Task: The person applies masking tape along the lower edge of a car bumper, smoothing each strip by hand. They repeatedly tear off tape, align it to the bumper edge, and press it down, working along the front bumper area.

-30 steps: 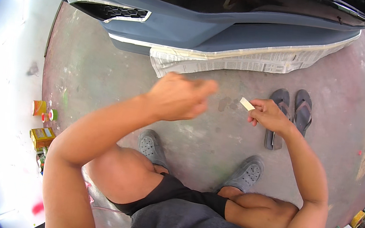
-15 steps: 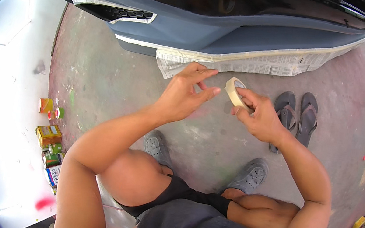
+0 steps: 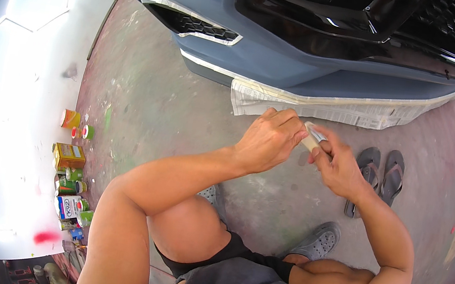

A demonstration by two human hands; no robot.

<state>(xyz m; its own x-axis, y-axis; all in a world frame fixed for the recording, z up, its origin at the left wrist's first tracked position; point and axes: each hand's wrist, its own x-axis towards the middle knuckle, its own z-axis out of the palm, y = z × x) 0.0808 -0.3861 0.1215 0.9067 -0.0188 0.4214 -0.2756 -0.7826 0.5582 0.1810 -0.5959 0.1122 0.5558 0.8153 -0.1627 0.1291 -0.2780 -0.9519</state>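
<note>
Cans (image 3: 74, 174) and a yellow tin (image 3: 69, 157), their contents not discernible, stand to the left of a grey bumper (image 3: 277, 62). In front of the bumper, a person's right hand (image 3: 341, 166) grasps a tape (image 3: 309, 142), a narrow cream roll held tilted and slightly blurred. The left hand (image 3: 270, 141), fingers curled, meets the roll's edge; whether it pinches the loose end cannot be told.
</note>
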